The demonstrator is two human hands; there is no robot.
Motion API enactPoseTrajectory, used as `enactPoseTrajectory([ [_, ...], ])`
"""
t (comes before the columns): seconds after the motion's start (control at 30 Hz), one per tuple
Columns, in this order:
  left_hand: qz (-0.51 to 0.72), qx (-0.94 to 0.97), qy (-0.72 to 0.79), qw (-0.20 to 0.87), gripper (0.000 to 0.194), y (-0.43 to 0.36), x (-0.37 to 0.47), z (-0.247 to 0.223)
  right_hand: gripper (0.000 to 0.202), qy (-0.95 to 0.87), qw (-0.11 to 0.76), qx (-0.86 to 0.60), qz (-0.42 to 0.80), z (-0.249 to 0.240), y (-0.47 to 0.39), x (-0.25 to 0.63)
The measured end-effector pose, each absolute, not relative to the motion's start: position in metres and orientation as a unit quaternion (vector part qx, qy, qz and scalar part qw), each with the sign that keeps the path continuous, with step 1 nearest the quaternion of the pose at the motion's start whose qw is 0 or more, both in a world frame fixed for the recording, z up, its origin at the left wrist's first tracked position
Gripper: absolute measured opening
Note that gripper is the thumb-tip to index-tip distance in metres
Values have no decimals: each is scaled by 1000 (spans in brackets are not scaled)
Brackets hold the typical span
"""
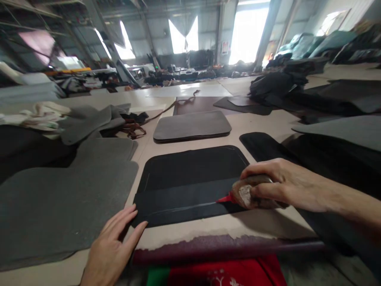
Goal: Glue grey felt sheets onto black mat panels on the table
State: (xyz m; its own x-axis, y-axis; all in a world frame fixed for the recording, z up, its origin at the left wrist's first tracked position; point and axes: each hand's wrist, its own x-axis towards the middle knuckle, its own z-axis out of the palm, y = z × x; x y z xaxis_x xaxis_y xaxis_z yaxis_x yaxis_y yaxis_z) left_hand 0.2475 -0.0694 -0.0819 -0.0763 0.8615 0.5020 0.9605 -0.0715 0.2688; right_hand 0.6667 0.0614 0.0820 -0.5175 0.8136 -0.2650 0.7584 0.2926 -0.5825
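My right hand (276,182) is wrapped round a stained glue bottle (245,194), which lies tipped over with its red nozzle (224,198) pointing left. The nozzle's tip is at a dark rounded panel (190,171) lying flat on the table. From that tip a thin pale line (184,206) runs left along the panel's lower strip. Thin pale marks also show near the panel's upper edges. At the panel's lower left corner, my left hand (116,238) rests with fingers spread, fingertips touching the edge.
Behind the panel lies a stack of grey rounded pieces (192,125). Large grey sheets (68,198) cover the left side, with brown straps (131,129) behind them. Dark pieces (333,155) lie to the right. A torn maroon covering (220,246) wraps the table's front edge.
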Motion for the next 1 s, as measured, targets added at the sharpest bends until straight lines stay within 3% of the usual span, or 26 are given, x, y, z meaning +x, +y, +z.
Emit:
enactPoseTrajectory([
  [0.3, -294, -671, -676, 84, 47, -70, 251, -80, 23, -876, 40, -381, 292, 78, 68, 596],
  [0.47, -297, -671, -672, 95, 45, -70, 251, -81, 27, -832, 60, -381, 400, 63, 72, 581],
  [0.53, -295, -668, -676, 101, 45, -70, 253, -82, 39, -757, 117, -412, 494, 53, 75, 590],
  [0.63, -291, -655, -688, 114, 45, -71, 256, -82, 60, -571, 287, -420, 644, 39, 84, 609],
  [0.7, -295, -655, -685, 123, 40, -72, 255, -82, 57, -470, 406, -386, 682, 35, 95, 622],
  [0.87, -323, -690, -630, 153, 31, -72, 241, -90, 27, -395, 622, -333, 588, 47, 143, 656],
  [1.0, -318, -698, -605, 214, 31, -81, 240, -87, 18, -366, 634, -438, 521, 58, 182, 661],
])
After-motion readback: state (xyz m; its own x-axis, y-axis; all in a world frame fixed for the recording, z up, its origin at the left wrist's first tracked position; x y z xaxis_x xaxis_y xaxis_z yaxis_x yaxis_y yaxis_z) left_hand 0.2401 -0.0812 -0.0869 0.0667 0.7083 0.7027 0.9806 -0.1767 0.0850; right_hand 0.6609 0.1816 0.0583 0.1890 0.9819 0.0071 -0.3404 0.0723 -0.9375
